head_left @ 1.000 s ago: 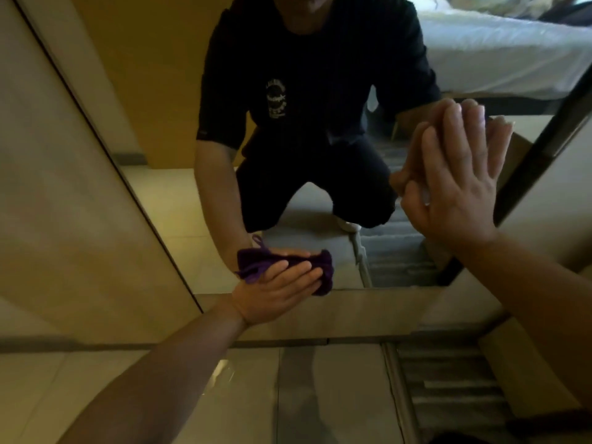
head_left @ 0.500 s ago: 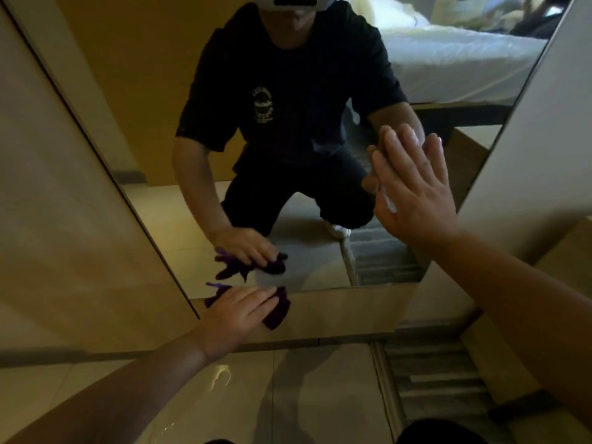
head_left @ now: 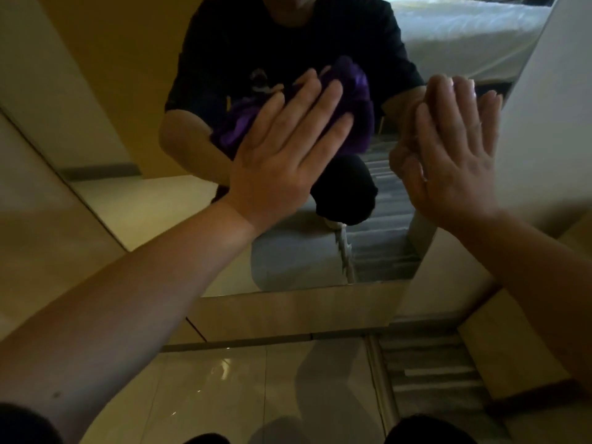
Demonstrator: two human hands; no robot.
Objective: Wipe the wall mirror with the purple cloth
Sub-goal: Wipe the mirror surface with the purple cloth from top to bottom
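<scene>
Near the centre of the frame, the left hand [head_left: 282, 155] lay flat with its 4 fingers stretched out and close together, pressing the crumpled purple cloth [head_left: 355, 100] against the glass of the tall frameless wall mirror [head_left: 128, 91]. The cloth bulged out from under the palm toward the upper right and lower left of the hand, its folds dark and somewhat blurred; it was pinned under the palm rather than pinched between fingers. The bare left forearm [head_left: 128, 299] ran in from the lower left corner.

At the right of the frame, the right hand [head_left: 455, 161] was spread open and empty, palm set flat on the mirror close to its right edge, fingertips meeting their own reflection. The 2 hands were apart, the cloth between them nearer the left one.

In the glass, the reflection of a crouching person in a black short-sleeved shirt [head_left: 288, 33] filled the upper middle, with a white bed [head_left: 464, 30] at the upper right. Glossy beige floor tiles [head_left: 224, 395] lay along the bottom.
</scene>
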